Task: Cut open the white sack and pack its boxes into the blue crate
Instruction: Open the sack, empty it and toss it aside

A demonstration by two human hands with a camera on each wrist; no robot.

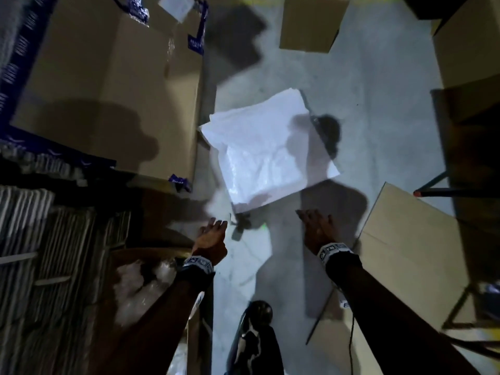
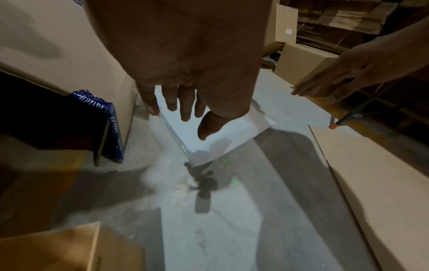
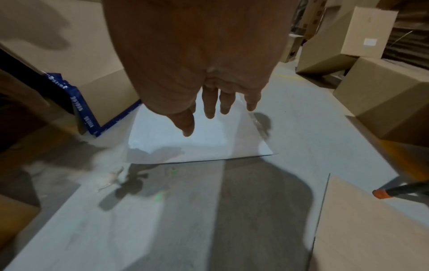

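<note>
Both arms stretch forward and down, side by side and well apart, each with a marked band around the wrist. The left hand (image 1: 211, 236) is empty, its fingers (image 2: 185, 108) straight and slightly spread. The right hand (image 1: 316, 228) is likewise empty, its fingers (image 3: 210, 104) extended and pointing down.

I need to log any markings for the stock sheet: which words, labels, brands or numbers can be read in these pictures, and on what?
Nothing can be read with certainty.
Blue tape on the large cardboard box: white lettering, too blurred to read.
White label on a far cardboard box: too small to read.
Wristbands: black-and-white marker squares, no words.
White sack: no print visible.
</note>
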